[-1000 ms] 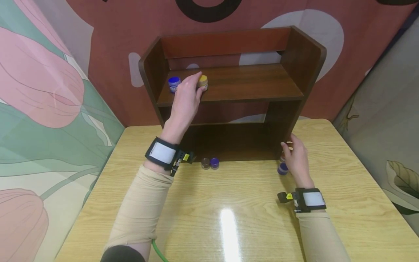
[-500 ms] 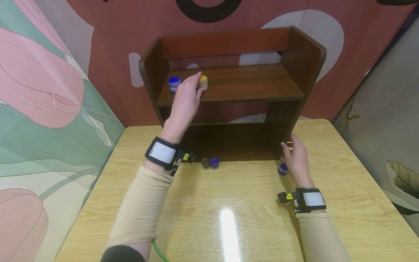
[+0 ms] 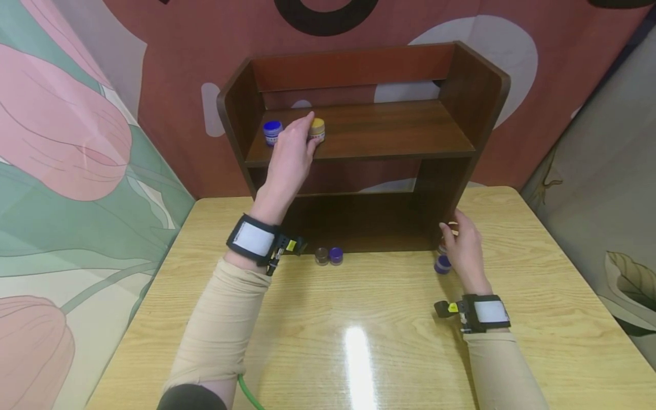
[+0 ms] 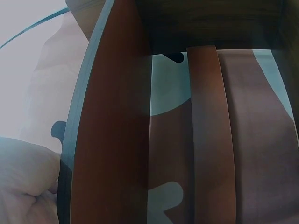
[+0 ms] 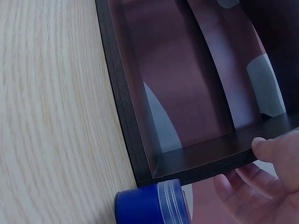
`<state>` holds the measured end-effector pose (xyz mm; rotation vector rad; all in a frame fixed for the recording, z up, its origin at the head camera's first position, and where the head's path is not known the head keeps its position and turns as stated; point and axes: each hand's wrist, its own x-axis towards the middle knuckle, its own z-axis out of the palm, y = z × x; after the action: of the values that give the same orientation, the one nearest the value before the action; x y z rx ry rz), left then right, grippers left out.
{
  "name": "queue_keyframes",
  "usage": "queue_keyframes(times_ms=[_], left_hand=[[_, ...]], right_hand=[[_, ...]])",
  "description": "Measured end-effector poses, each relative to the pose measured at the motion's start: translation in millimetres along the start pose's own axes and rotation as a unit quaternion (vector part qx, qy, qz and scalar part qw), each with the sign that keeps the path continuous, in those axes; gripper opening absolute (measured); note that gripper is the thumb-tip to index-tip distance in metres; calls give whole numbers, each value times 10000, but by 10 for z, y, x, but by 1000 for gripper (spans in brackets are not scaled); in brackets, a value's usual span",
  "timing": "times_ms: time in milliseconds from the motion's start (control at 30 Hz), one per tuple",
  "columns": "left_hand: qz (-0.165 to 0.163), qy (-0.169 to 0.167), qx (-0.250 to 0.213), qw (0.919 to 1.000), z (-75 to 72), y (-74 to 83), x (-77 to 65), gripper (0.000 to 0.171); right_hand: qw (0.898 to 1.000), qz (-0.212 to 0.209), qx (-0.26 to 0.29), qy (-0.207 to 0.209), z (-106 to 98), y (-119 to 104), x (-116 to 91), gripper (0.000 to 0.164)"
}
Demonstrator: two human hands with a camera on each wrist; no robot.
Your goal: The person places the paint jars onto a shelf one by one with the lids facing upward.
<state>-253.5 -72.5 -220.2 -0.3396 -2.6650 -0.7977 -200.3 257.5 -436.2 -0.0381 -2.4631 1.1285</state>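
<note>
On the upper shelf of a dark brown desktop bookshelf (image 3: 389, 128) stand a blue-lidded jar (image 3: 273, 130) and a yellow-lidded jar (image 3: 318, 130). My left hand (image 3: 290, 154) holds the yellow-lidded jar, thumb at its front and index finger near the lid. In the left wrist view the shelf board partly hides this hand (image 4: 28, 182) and covers the jar. My right hand (image 5: 275, 182) grips the right side panel (image 5: 210, 170), thumb on its front edge and fingers on the outer side. Below it sits a blue jar (image 5: 145, 203); a reddish jar (image 3: 443, 247) behind is partly hidden.
A brown jar (image 3: 321, 256) and a purple jar (image 3: 336, 255) stand side by side on the wood-grain table (image 3: 389, 324), before the bookshelf's lower board. Patterned cloth (image 3: 174, 85) hangs behind and at both sides. A green cable (image 3: 248, 393) lies near the left forearm.
</note>
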Motion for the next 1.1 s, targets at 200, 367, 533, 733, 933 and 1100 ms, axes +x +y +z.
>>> queue_keyframes(times_ms=[200, 367, 533, 733, 933, 1100], left_hand=[[26, 42, -29, 10000, -2, -3, -2, 56], [14, 54, -35, 10000, -4, -7, -4, 57], [28, 74, -26, 10000, -6, -14, 2, 57], [182, 236, -99, 9995, -10, -26, -17, 57], [472, 725, -45, 9962, -29, -36, -77, 59], [720, 1161, 24, 9906, -65, -19, -151, 53]], right_hand=[[10000, -40, 11, 30, -2, -1, 0, 35], [10000, -27, 7, 26, -4, -1, -7, 35], [10000, -3, -18, 22, 0, -5, -6, 34], [10000, -9, -22, 30, 4, -6, -2, 34], [10000, -10, -6, 11, 4, -8, -1, 34], [10000, 18, -7, -12, -2, -14, -2, 35]])
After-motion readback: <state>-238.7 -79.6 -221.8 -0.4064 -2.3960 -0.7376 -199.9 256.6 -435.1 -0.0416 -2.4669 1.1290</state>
